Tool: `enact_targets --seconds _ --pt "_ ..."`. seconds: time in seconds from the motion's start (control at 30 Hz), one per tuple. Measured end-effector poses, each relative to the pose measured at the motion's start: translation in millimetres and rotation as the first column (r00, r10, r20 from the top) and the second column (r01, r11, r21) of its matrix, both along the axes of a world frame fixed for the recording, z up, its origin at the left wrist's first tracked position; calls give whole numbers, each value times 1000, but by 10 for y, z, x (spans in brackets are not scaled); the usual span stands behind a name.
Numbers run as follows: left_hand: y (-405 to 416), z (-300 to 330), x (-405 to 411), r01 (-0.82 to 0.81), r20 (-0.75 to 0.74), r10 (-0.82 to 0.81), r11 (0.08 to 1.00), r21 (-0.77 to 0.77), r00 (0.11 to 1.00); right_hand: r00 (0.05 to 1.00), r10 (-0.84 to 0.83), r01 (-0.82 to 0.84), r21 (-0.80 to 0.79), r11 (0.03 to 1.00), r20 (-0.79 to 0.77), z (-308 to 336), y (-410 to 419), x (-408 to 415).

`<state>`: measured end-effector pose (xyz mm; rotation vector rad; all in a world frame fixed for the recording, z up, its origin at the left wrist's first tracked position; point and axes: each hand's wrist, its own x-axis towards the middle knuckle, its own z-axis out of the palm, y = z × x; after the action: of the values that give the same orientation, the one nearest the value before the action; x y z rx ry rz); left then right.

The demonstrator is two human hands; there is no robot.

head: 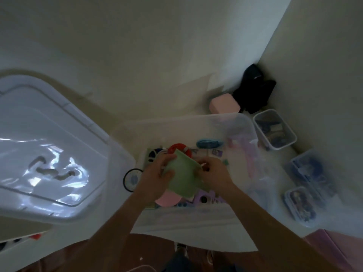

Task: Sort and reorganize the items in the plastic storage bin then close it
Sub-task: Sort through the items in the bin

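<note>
Hands hold a green sheet [183, 173] over the open storage bin [243, 124]: left hand [157, 174] grips one edge, right hand [214, 171] pinches the other. Best laid flat against the contents.

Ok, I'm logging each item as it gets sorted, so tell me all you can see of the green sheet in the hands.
The green sheet is pale, flat and thin, maybe card or foam, roughly rectangular. It is held tilted above the open clear bin, over a pink piece. The left hand grips its left edge; the right hand pinches its right edge.
</note>
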<state>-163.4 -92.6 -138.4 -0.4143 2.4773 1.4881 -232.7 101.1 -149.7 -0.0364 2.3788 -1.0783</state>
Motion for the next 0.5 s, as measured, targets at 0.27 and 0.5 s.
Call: enact_targets --seconds 0.27,0.5 --pt "477 -191 -166 144 77 -130 962 -231 989 991 91 -120 355 927 97 -94 700 124" --pt "869 103 -1062 -185 -391 32 915 -358 920 971 29 -23 26 999 -238 400 833 -429"
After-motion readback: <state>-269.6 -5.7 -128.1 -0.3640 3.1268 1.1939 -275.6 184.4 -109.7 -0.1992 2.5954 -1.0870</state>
